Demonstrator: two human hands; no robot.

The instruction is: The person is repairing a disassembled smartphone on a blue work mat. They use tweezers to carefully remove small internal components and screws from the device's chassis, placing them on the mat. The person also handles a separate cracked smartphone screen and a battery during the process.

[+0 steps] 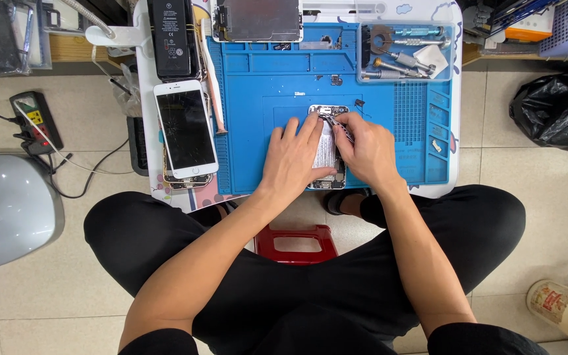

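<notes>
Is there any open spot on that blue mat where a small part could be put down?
Yes. The blue mat is bare between the cracked white phone and the left hand, and above the opened phone up to the clear tool tray. It is crowded around the right hand.

Both forearms reach forward; left hand (295,160) lies flat, fingers spread, right hand (368,150) curled in a pinch.

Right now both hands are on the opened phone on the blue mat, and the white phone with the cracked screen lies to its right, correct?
Not quite. In the head view the white phone lies left of the opened phone; both the left hand and right hand are on it, on the blue mat.
</notes>
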